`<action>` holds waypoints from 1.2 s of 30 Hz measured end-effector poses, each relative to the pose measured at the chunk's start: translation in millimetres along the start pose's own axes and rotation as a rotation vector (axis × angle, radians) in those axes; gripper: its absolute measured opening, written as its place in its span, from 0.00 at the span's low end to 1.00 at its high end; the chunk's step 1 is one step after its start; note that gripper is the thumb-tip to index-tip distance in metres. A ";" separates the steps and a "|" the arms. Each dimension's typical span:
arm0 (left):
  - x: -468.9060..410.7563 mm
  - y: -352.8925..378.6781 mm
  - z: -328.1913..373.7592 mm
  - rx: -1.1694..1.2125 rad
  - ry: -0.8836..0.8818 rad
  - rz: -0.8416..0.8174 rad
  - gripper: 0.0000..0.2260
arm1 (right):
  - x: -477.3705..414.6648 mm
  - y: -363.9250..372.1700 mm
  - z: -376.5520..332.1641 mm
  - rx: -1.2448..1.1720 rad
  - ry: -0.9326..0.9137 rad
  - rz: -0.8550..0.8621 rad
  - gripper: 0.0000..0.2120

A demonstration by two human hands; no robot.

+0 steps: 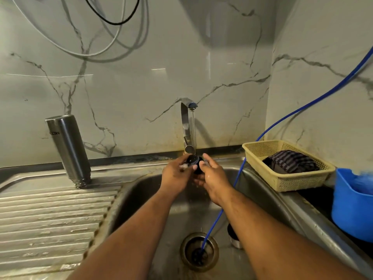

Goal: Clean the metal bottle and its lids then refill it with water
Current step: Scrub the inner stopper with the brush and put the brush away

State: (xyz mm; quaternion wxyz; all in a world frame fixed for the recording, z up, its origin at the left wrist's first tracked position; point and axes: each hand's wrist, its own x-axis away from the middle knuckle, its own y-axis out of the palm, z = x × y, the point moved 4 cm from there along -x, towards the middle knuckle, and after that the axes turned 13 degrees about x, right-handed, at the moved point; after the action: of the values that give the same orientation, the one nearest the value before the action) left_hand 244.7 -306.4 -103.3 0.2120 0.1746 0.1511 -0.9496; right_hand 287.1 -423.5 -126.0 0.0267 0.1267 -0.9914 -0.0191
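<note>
Standing inverted on the ribbed drainboard [50, 215] at far left, the metal bottle [67, 150] leans slightly, long axis near vertical, well apart from both hands. At centre, a thin stream from the tap [186, 126] falls onto a dark lid [194, 160], pinched between the left hand [177, 173] and right hand [212, 178] over the sink [141, 190]. The bottle lies left of the grip, nearer the left hand. A second dark lid-like piece [234, 236] sits right of the drain [199, 252]; its identity is unclear.
</note>
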 end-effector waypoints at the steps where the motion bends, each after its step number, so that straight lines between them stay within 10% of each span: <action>1: -0.6 0.3 1.1 0.003 0.015 0.003 0.18 | -0.2 0.4 -0.8 0.001 -0.017 -0.013 0.19; 27: -6.1 -8.6 -18.8 0.196 -0.320 0.280 0.14 | 8.6 -1.2 -9.7 0.543 -0.312 0.197 0.23; 36: -5.0 3.2 -31.4 0.623 -0.497 0.119 0.11 | 3.9 4.7 -12.5 0.556 -0.327 0.084 0.33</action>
State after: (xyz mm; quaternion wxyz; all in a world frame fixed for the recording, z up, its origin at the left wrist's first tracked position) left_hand 258.8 -296.1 -130.1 0.2336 0.0041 -0.2101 -0.9494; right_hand 282.9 -420.3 -113.2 -0.1679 0.0834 -0.9542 0.2333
